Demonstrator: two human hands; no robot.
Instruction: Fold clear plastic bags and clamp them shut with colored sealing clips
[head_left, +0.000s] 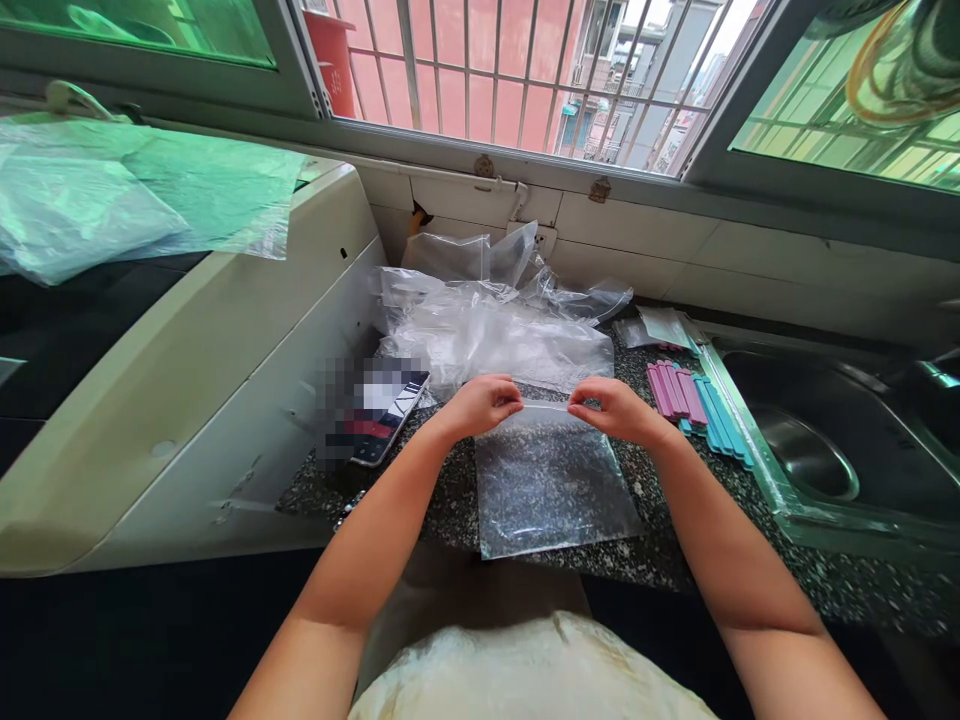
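Observation:
A clear plastic zip bag (551,485) lies flat on the speckled dark countertop (675,545), its mouth at the far end. My left hand (484,402) pinches the left end of the bag's top strip. My right hand (611,407) pinches the right end of the same strip. Between the two hands the strip is stretched straight. The bag looks empty. Just behind my hands sits a heap of more clear plastic bags (495,330).
Pink sticks (675,392) and blue sticks (720,420) lie right of my hands, beside a steel sink (817,450). A phone (382,415) rests to the left, against a white appliance (225,380). A barred window (517,70) is beyond.

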